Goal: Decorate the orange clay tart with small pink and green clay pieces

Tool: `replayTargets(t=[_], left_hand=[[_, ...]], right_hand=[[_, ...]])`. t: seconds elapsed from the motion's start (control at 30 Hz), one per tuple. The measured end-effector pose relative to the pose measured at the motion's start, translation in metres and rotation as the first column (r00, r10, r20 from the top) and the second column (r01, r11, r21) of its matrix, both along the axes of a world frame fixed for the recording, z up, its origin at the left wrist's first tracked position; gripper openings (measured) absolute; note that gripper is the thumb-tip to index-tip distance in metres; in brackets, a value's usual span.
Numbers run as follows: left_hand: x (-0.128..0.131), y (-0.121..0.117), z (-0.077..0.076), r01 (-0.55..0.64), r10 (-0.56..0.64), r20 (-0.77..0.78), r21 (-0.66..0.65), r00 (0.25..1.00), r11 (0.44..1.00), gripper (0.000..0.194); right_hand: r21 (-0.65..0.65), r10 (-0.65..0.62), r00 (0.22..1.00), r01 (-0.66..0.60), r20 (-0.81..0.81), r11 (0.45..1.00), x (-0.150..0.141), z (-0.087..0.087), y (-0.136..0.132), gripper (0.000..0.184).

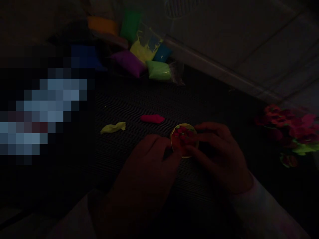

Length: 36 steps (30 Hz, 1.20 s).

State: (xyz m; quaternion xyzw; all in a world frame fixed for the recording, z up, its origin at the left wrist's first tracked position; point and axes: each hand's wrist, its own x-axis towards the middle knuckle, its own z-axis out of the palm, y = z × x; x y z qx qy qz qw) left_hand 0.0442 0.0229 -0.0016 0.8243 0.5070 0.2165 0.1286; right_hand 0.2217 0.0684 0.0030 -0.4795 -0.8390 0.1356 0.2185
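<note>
In the dim head view, a small round clay piece (179,143) with a yellow rim lies on the dark table. Its inside is red-orange, with darker red bits and thin green marks near the top. My left hand (149,162) grips its left edge, thumb and fingers bent around the rim. From the other side, my right hand (221,156) holds the right edge, with fingertips reaching over the inside. A pink strip of clay (152,119) lies just beyond my left hand. Left of it is a twisted yellow strip of clay (113,127).
Clay packets lie at the back: orange (103,26), green (131,25), purple (130,63), yellow (143,51), blue (163,53) and light green (159,70). Pink-red flower-like pieces (296,124) sit at the right. A blurred-out bright patch (50,103) covers the left.
</note>
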Motion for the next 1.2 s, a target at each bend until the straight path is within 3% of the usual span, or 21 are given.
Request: replayTargets(t=[1.2], left_hand=[[0.0003, 0.0011, 0.0005, 0.008, -0.008, 0.020, -0.022, 1.000, 1.000, 0.017]], right_hand=[[-0.043, -0.054, 0.996, 0.051, -0.078, 0.998, -0.0007, -0.0015, 0.0024, 0.009]])
